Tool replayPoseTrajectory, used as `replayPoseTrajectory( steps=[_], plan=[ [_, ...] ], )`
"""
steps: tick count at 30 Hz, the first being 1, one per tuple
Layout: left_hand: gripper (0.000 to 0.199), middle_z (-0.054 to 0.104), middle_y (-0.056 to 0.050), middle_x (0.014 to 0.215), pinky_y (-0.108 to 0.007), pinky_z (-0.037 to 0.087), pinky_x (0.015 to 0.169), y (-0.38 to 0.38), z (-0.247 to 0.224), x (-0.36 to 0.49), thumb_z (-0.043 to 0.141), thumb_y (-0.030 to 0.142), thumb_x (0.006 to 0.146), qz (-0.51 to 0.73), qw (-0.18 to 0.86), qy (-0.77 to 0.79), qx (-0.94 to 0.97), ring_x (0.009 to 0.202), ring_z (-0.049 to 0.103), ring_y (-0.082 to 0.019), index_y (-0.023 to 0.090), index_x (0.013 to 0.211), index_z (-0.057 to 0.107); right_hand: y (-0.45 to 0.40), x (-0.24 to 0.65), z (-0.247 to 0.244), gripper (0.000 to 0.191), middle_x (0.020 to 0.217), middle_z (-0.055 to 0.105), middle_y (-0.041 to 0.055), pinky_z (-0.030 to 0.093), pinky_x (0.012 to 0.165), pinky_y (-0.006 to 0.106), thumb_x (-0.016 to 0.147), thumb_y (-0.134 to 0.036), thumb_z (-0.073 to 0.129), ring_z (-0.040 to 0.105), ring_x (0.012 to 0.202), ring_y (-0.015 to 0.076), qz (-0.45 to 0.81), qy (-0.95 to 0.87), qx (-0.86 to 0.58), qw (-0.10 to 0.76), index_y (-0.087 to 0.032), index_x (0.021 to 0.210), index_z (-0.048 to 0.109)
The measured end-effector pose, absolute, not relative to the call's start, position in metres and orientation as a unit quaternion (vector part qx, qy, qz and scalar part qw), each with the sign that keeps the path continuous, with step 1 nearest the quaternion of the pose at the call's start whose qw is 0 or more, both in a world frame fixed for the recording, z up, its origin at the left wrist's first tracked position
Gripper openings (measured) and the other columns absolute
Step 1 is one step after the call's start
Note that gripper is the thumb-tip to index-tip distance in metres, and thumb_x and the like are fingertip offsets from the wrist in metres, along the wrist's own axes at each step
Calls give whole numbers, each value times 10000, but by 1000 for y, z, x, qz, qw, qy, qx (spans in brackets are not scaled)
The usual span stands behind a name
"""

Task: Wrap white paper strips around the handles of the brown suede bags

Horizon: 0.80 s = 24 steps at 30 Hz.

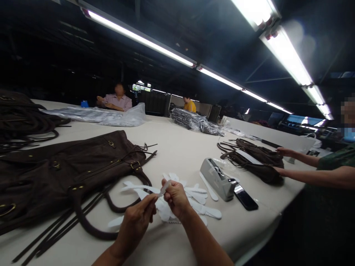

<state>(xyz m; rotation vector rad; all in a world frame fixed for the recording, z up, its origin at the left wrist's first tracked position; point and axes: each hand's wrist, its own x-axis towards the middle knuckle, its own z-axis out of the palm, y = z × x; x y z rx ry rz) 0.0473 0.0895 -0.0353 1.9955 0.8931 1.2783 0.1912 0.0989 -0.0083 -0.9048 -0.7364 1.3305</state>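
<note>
My left hand [138, 218] and my right hand [176, 198] are raised close together over the near part of the table. Between their pinched fingertips they hold a thin white strip [164, 189], one end in each hand. Beneath and behind them lies a loose pile of white strips [198, 197], some with notched edges and rounded ends. To the left, a dark brown bag [91, 162] lies flat, its handles and long cords reaching toward my left hand. Right of the pile stands a grey tape dispenser [216, 179].
A phone [245, 195] lies beside the dispenser. At right, a co-worker's hands [285, 152] touch another brown bag [257, 155]. Plastic-wrapped bundles [188, 119] and clear plastic sheets [122, 116] lie along the far side. More brown bags [22, 118] are piled at far left. Two people sit beyond.
</note>
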Motion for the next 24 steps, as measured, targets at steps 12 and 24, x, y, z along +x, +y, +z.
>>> replayPoseTrajectory(
  steps=[12,24],
  plan=[
    [182,514,59,547,-171,382,409,131,10,-7,592,357,805,746,364,428,358,424,461,-78,179,795,556,109,293,-14,435,757,610,68,406,548,288,631,-551,763,516,596,157,130,-342,-672,644,-154,756,633],
    [210,618,16,672,-200,454,504,135,-5,5,560,215,703,672,411,498,361,509,544,-102,166,905,535,101,175,-40,963,1522,311,126,280,1124,483,562,-553,857,272,1397,343,169,-822,-468,275,-290,1407,477]
  ],
)
